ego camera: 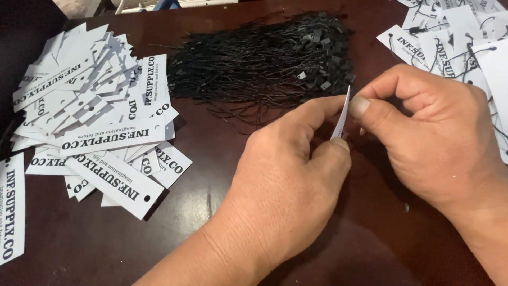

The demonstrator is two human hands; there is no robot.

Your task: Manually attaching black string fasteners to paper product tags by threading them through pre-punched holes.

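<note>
I see my left hand (293,169) and right hand (428,132) both pinching one white paper tag (343,117), near black strings (264,63).

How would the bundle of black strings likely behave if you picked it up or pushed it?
The strings look thin and limp, so the bundle would probably sag and tangle. Loose strands stray at its edges, so a push would likely scatter it. It seems light for its size.

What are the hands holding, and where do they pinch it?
A white paper tag, seen edge-on. The left hand and the right hand both pinch it between fingertips, along its edges.
</note>
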